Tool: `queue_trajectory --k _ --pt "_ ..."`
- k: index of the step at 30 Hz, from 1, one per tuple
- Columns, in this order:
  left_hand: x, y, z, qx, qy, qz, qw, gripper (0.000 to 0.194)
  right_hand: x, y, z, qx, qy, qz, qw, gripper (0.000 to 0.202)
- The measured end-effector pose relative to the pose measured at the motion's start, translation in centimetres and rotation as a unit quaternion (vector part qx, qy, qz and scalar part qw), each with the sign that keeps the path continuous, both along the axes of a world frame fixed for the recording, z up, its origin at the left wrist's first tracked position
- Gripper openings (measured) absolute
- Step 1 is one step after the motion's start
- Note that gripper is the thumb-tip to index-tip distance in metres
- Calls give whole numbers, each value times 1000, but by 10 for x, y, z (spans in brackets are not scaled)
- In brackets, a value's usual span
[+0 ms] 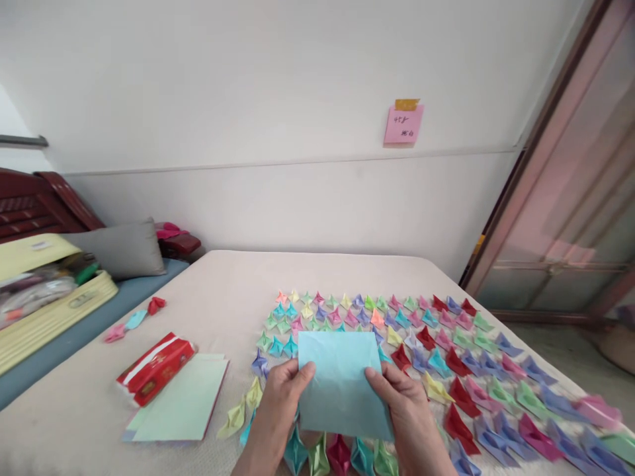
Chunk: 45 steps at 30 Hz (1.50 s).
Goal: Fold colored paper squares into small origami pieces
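Observation:
A square sheet of light blue paper (342, 387) is held up flat in front of me, above the rows of folded paper boats. My left hand (285, 400) pinches its left edge, thumb on the near face. On the opposite edge, my right hand (404, 403) grips the sheet the same way. Behind and around both hands sit many small folded paper boats (462, 395) in red, pink, purple, green, yellow and blue. The sheet and my hands hide some of them.
At left, a red tissue packet (157, 367) lies on a stack of coloured paper (186, 406). Three folded pieces (135, 319) lie beyond it. A yellow box (54, 314) of items and a grey pillow (119, 250) are far left. A pink note (403, 124) hangs on the wall.

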State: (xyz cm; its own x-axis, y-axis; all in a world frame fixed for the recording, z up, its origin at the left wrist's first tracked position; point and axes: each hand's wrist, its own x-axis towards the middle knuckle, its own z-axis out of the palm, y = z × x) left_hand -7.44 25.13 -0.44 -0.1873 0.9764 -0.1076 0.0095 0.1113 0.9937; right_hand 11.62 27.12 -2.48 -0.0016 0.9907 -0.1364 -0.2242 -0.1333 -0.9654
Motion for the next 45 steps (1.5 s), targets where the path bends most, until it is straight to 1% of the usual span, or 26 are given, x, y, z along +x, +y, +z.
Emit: queue_trajectory --k 2,4,6,9,11,15,18,21,23,26,27,29,31,32,34,37,38,40,42,45 --pt "-5 3 -6 -4 17 1 1000 37 3 4 1 57 -87 -18 994 41" --pt "-10 5 -12 -7 25 9 1000 37 6 8 3 95 -147 -23 984 47" --pt "-14 5 -16 -12 31 15 999 38 7 10 5 98 -162 -9 982 48" --pt "-14 5 -16 -21 39 23 999 42 7 10 2 68 -164 14 984 47" --pt "-12 4 -15 -27 40 27 998 42 6 10 -3 49 -162 18 985 46" --pt "-7 4 -14 -25 18 34 999 33 8 12 -10 34 -147 17 988 43" --pt "-6 5 -15 -6 -4 43 999 30 8 13 -10 28 -138 19 990 40" --pt "-5 5 -15 16 -14 63 998 29 6 10 -8 24 -80 14 996 33" --pt "-4 5 -15 26 -20 84 996 29 3 7 -7 21 -39 0 999 25" --pt "-3 5 -16 45 -43 109 992 22 0 4 -4 10 -3 -44 999 15" --pt "-3 5 -16 56 -53 118 990 26 -1 3 -2 6 10 -54 998 20" --pt "-2 6 -16 80 -86 135 984 41 -1 1 2 -2 39 -60 997 41" --pt "0 6 -14 94 -143 148 974 50 -2 0 5 -14 64 -36 997 59" --pt "1 6 -13 96 -181 147 968 52 -2 -1 6 -20 74 -20 997 63" --pt "5 4 -9 97 -263 124 952 51 -3 -2 6 -23 86 5 996 65" --pt "12 0 -5 83 -356 46 930 37 -6 -2 2 -9 103 13 995 59" --pt "14 -1 -4 75 -372 22 925 30 -6 -1 1 -6 111 14 994 56" --pt "18 -3 -2 60 -392 0 918 18 -7 -1 0 -4 122 19 992 50" --pt "20 -5 -1 48 -404 2 914 11 -8 -2 1 -5 130 29 991 40" --pt "20 -4 -2 42 -402 9 915 10 -9 -4 6 -17 155 66 986 32"
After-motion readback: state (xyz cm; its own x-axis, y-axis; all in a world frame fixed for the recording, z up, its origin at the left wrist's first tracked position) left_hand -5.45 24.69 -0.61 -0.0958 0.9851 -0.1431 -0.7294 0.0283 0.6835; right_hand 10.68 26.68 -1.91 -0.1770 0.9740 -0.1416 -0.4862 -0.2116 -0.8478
